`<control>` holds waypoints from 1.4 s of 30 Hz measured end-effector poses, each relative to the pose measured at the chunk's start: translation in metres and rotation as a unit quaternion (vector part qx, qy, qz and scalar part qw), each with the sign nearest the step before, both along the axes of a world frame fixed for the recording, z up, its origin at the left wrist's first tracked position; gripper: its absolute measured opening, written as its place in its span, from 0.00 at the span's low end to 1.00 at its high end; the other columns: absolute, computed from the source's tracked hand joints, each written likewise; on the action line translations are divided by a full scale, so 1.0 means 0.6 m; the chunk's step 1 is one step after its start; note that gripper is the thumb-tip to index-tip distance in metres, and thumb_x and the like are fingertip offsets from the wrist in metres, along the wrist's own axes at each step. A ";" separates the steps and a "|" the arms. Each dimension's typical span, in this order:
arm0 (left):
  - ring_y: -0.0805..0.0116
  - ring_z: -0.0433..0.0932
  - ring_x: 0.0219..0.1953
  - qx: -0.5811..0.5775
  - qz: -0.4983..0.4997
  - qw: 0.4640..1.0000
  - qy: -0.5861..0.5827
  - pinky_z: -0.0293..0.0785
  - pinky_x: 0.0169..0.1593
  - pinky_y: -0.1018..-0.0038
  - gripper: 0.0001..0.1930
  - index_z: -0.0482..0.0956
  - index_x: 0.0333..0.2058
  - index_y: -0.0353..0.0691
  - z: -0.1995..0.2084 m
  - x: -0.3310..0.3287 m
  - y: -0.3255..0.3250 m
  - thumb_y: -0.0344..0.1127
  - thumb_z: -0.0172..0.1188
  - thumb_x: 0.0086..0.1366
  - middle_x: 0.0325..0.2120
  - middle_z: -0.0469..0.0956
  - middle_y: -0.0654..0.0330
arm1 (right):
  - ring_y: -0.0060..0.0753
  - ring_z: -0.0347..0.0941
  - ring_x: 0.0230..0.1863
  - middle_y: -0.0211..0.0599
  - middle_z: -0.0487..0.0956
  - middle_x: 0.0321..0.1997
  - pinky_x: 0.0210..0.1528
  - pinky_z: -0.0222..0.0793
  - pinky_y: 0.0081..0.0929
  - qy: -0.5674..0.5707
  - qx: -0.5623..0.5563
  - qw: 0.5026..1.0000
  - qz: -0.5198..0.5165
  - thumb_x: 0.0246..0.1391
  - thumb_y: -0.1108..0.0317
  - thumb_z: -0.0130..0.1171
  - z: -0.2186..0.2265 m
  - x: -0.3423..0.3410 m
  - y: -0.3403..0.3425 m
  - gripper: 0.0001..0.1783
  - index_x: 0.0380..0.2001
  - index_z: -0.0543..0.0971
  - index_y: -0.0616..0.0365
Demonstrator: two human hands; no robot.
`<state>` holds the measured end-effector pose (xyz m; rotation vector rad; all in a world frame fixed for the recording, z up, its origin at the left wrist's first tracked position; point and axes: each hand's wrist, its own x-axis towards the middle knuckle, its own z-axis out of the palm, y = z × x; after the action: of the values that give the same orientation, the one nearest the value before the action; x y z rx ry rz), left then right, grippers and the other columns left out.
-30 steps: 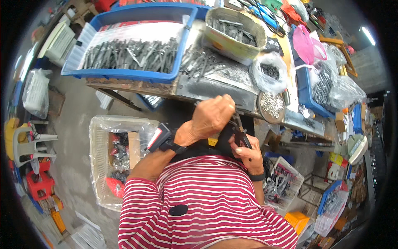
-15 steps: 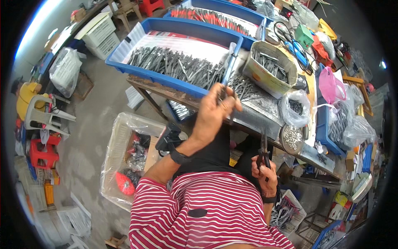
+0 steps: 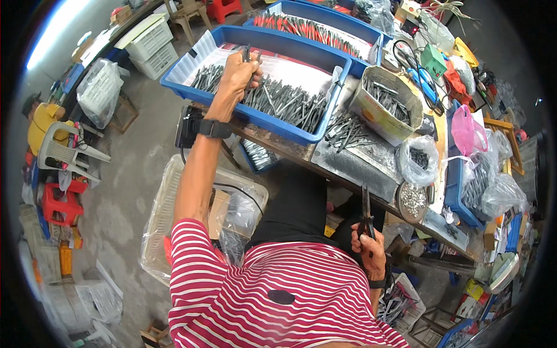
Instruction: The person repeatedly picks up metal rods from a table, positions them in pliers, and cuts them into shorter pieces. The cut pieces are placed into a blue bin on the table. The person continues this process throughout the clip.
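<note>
My left hand is closed over the near blue tray, with a slim dark metal piece sticking up out of its fingers. Below and beside it, many slender grey metal pieces lie heaped on white sheeting in the tray. Low in front of my lap, my right hand grips long-nosed pliers with dark handles, their jaws pointing up toward the bench edge.
On the bench lie loose metal pieces beside a cardboard box, a plastic bag and a round dish of small silvery parts. Behind, another blue tray holds red-handled pieces. A plastic-lined crate stands on the floor at left.
My left hand has swung from the bench's front edge leftward and away, over the tray, still with a dark piece. My right hand stays nearly in place with the pliers.
</note>
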<state>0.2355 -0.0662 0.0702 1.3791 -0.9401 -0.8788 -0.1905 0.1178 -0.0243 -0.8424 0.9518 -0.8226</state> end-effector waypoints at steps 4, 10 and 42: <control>0.45 0.79 0.27 0.063 0.073 0.949 -0.299 0.75 0.31 0.58 0.11 0.73 0.33 0.25 -0.037 0.005 -0.034 0.28 0.47 0.55 0.25 0.77 0.36 | 0.18 0.61 0.24 0.29 0.70 0.26 0.24 0.55 0.20 0.018 -0.004 1.000 -0.001 0.48 0.60 0.62 0.004 0.002 0.001 0.24 0.42 0.73 0.68; 0.35 0.75 0.38 0.029 0.067 0.857 -0.510 0.72 0.41 0.50 0.08 0.74 0.32 0.32 -0.070 -0.024 -0.021 0.27 0.49 0.54 0.31 0.76 0.34 | 0.18 0.61 0.25 0.29 0.70 0.27 0.25 0.56 0.19 0.024 0.004 1.000 0.002 0.46 0.59 0.62 0.008 0.003 0.001 0.26 0.43 0.72 0.69; 0.78 0.75 0.19 0.025 -0.056 0.972 -0.229 0.71 0.18 0.80 0.13 0.71 0.42 0.28 -0.049 -0.078 -0.015 0.21 0.54 0.57 0.22 0.76 0.56 | 0.18 0.62 0.26 0.30 0.70 0.28 0.26 0.57 0.19 0.041 -0.005 0.999 -0.001 0.45 0.58 0.63 0.003 0.004 0.005 0.27 0.43 0.72 0.69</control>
<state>0.1885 -0.0753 0.0410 1.6217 -1.3636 -0.6803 -0.1882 0.1206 -0.0225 -0.8901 1.0215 -0.8009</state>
